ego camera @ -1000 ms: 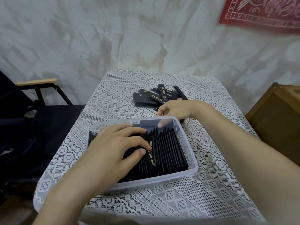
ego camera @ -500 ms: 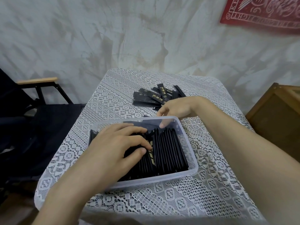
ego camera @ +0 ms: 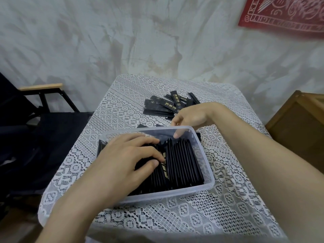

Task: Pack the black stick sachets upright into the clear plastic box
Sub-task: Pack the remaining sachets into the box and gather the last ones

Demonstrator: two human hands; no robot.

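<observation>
Single head-worn wide-angle view. Looks forward and down over near edge of bench (ego camera: 219,216), from close above. Forearms enter from bottom corners. Left hand (ego camera: 126,160) and right hand (ego camera: 191,118) sit at frame centre, at clear plastic box (ego camera: 175,194) of black stick sachets (ego camera: 184,163). Far bench edge lies mid-frame. Wall (ego camera: 122,41) fills upper half. Bench edges look bowed toward frame borders.
</observation>
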